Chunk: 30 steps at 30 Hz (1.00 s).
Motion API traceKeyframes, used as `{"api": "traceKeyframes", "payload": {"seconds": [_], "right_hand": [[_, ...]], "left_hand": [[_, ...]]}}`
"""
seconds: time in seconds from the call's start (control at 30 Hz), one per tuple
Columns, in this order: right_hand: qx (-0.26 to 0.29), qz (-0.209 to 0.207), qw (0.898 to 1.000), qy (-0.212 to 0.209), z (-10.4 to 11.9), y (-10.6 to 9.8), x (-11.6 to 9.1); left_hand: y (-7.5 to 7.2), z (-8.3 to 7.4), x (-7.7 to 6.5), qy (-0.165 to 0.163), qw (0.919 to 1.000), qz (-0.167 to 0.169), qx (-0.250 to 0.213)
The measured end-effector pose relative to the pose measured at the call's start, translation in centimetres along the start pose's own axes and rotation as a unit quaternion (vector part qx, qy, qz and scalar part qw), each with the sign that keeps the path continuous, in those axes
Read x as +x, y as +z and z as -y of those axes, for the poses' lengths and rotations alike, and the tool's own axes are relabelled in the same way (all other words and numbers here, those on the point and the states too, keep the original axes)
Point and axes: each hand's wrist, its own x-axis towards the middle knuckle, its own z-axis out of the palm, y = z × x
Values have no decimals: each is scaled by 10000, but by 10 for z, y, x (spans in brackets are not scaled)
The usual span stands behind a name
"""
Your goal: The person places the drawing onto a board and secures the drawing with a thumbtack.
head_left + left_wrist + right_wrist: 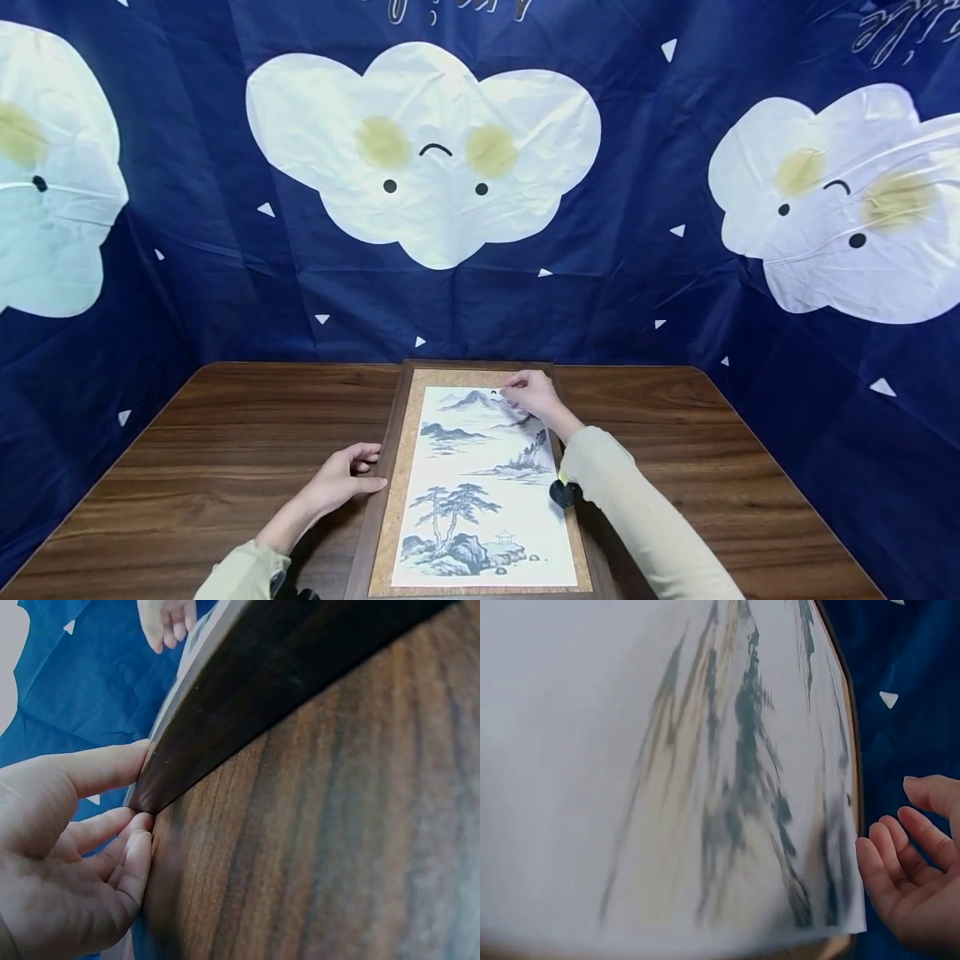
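Observation:
A brown-framed cork board [397, 517] lies on the table with a sheet bearing an ink landscape painting [442, 446] over its cork. At the sheet's top edge sits a small dark dot [493, 392], like a pin head. My right hand [531, 395] is just right of that dot, over the top of the sheet. In the right wrist view the right hand [915, 862] shows thumb and forefinger apart, with nothing visible between them. My left hand [333, 482] rests its fingertips against the frame's left side; the left wrist view shows the thumb [112, 769] at the frame's upper edge.
The wood-grain table [247, 450] extends on both sides of the board. Behind it hangs a dark blue cloth [465, 308] printed with white clouds [420, 108]. A dark wrist device [564, 493] on the right sleeve overlaps the sheet's right edge.

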Motion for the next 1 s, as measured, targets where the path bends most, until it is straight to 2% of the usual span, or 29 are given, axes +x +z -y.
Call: {"api": "traceKeyframes", "payload": {"seconds": [0.17, 0.33, 0.5, 0.77, 1.0], "right_hand": [[-617, 190, 9962, -586, 5, -19, -12], [-824, 457, 9927, -752, -1, -37, -20], [-754, 493, 9922, -859, -11, -58, -29], [-539, 363, 9895, -1290, -36, -89, -44], [-682, 229, 9897, -1240, -51, -114, -58]], "left_hand": [[0, -2, -1, 42, 10000, -9, -56], [0, -2, -2, -79, 9999, -63, -54], [-1, -1, -2, -136, 9999, -78, -23], [-3, 0, -3, -83, 10000, -39, 29], [-3, -2, -3, -335, 9993, -119, 94]]}}
